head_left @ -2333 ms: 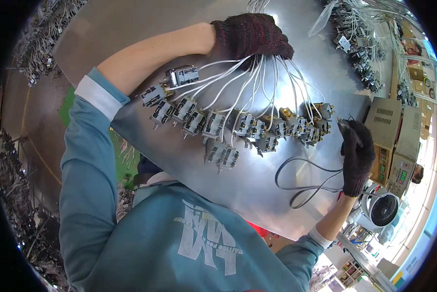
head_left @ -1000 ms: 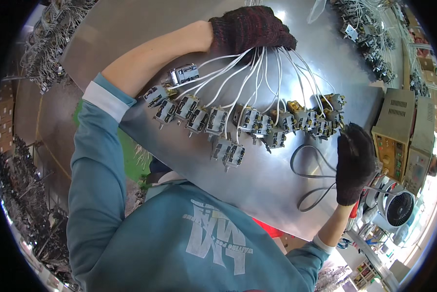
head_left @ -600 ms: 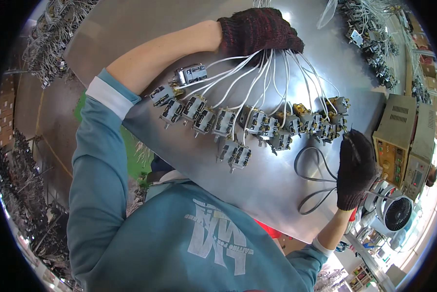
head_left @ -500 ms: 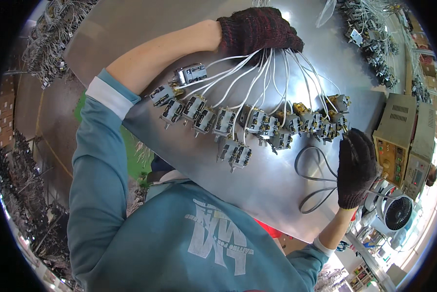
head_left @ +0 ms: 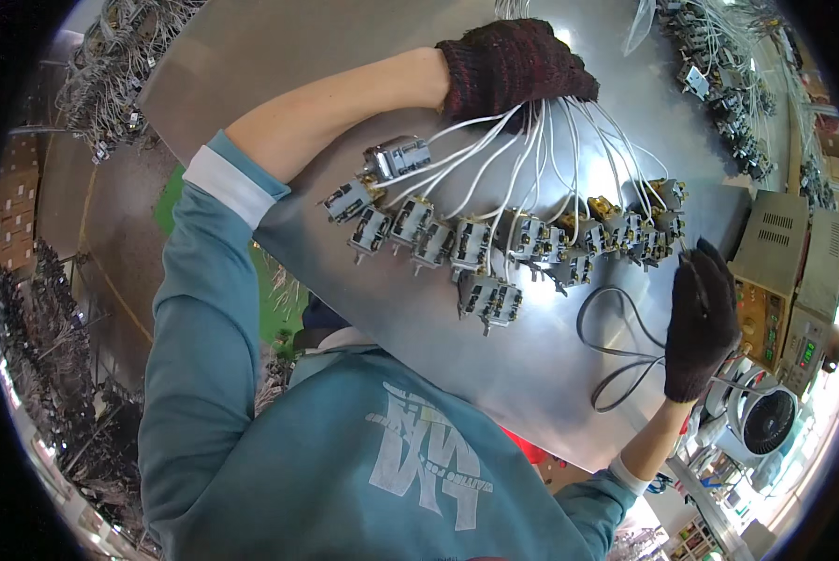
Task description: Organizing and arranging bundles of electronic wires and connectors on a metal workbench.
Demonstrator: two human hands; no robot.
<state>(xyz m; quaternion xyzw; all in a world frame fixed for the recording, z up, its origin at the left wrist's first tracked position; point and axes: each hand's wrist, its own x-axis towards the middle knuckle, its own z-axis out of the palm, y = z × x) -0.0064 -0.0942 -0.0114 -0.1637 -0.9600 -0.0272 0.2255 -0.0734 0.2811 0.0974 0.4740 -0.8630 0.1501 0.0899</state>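
Note:
My left hand [head_left: 522, 70], in a dark red and black knit glove, grips a bundle of white wires [head_left: 538, 140] at the top of the metal table. The wires fan out below it to several small grey metal switch-like parts [head_left: 471, 245] with brass-coloured bits, spread in a curved row. Two of these parts [head_left: 490, 301] lie a little nearer to me than the others. My right hand [head_left: 702, 323], in a dark glove, is closed on a slim probe [head_left: 684, 245] whose tip is close to the row's right end. Most of the probe is hidden by the fingers.
A grey cable [head_left: 604, 348] loops on the metal table [head_left: 419, 327] beside my right hand. Two bench instruments [head_left: 773, 248] stand at the right, with a small fan [head_left: 767, 418] below them. Heaps of similar wired parts lie at the upper left [head_left: 111, 75] and upper right [head_left: 718, 93].
The whole scene has shifted slightly to the right in view. My left hand keeps its grip on the wires, and my right hand stays by the row's right end. A green display now shows on one instrument.

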